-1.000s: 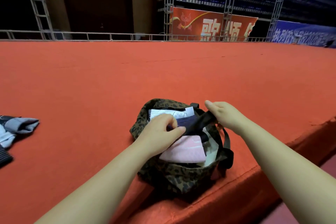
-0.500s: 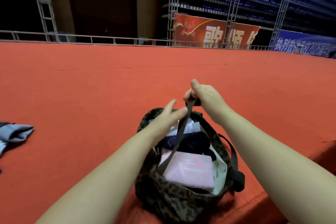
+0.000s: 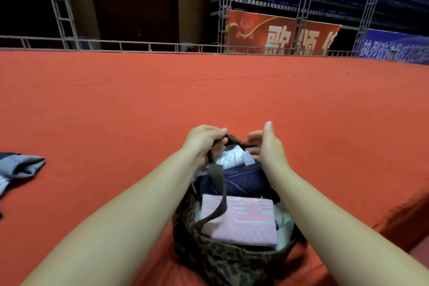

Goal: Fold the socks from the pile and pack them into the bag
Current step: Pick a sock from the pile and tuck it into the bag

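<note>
Bag [image 3: 222, 260] at near edge of red stage floor [image 3: 209, 100], left hand [image 3: 204, 139] clamped on its far rim, right hand [image 3: 267, 146] loosely apart beside the rim, likely spreading the mouth over packed socks [image 3: 239, 218]; unfolded pile [image 3: 16, 169] well left of bag.

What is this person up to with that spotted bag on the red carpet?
A person is packing folded socks into a leopard-print bag at the edge of a red carpeted platform. The left hand grips the bag's far rim, while the right hand rests at the opening with its fingers loose. Inside lie a pink sock, a navy one and a white one. More socks wait at the left.
</note>
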`<act>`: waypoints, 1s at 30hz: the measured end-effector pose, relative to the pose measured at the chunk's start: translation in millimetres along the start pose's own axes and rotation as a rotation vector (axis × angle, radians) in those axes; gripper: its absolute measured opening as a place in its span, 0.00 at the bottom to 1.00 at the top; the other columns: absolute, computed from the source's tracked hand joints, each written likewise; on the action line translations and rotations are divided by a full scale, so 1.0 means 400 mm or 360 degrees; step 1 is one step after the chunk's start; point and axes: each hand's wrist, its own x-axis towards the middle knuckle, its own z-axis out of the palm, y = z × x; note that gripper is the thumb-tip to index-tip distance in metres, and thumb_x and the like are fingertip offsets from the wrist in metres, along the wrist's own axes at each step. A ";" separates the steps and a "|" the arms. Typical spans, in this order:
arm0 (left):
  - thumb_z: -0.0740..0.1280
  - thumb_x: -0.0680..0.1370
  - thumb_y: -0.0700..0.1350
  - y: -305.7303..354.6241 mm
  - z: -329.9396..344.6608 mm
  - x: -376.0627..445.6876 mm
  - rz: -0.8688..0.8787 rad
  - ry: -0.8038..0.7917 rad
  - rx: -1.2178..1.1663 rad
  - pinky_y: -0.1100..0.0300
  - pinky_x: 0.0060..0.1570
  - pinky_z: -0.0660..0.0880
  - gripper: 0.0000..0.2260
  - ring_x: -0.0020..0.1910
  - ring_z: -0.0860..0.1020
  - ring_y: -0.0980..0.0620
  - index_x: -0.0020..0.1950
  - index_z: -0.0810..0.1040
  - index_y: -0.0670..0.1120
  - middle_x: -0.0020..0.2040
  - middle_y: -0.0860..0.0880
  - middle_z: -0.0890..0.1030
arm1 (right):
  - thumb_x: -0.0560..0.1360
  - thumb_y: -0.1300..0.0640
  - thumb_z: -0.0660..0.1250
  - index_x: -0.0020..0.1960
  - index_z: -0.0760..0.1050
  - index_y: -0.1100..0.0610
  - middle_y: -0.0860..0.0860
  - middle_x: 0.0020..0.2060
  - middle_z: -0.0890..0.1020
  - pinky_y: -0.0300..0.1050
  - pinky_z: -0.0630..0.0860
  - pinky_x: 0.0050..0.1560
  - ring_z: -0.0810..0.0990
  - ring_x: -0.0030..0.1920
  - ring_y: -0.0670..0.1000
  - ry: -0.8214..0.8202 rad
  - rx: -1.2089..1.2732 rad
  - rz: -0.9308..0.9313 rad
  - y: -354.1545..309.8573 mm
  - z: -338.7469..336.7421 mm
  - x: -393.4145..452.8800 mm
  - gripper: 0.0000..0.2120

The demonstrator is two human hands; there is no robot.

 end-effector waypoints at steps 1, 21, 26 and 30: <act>0.69 0.75 0.37 -0.001 -0.010 0.002 0.0064 0.0018 0.0062 0.64 0.29 0.77 0.05 0.24 0.77 0.59 0.43 0.74 0.44 0.33 0.46 0.77 | 0.81 0.41 0.42 0.42 0.79 0.56 0.53 0.43 0.81 0.45 0.70 0.47 0.77 0.42 0.50 -0.0109 -0.0244 0.0010 0.018 0.005 -0.007 0.32; 0.63 0.79 0.40 0.162 -0.257 -0.010 0.0679 0.0586 0.0480 0.65 0.25 0.75 0.09 0.30 0.79 0.59 0.39 0.74 0.47 0.38 0.49 0.76 | 0.59 0.21 0.34 0.70 0.70 0.48 0.56 0.71 0.69 0.56 0.57 0.72 0.63 0.71 0.59 -0.0507 -0.1507 0.0215 0.058 -0.012 -0.010 0.53; 0.63 0.79 0.40 0.205 -0.390 -0.068 0.0541 0.0704 0.0651 0.65 0.23 0.74 0.09 0.24 0.77 0.61 0.38 0.73 0.47 0.36 0.48 0.74 | 0.75 0.31 0.39 0.69 0.71 0.53 0.57 0.71 0.68 0.53 0.56 0.72 0.61 0.72 0.58 -0.0557 -0.1538 0.0208 0.029 -0.028 -0.012 0.39; 0.60 0.81 0.42 0.176 -0.449 -0.106 0.0078 0.0412 0.0650 0.64 0.29 0.72 0.08 0.22 0.76 0.58 0.42 0.72 0.47 0.33 0.50 0.79 | 0.80 0.39 0.43 0.53 0.78 0.53 0.58 0.54 0.78 0.52 0.68 0.60 0.74 0.59 0.59 -0.0552 -0.1742 -0.0162 -0.026 -0.006 -0.043 0.28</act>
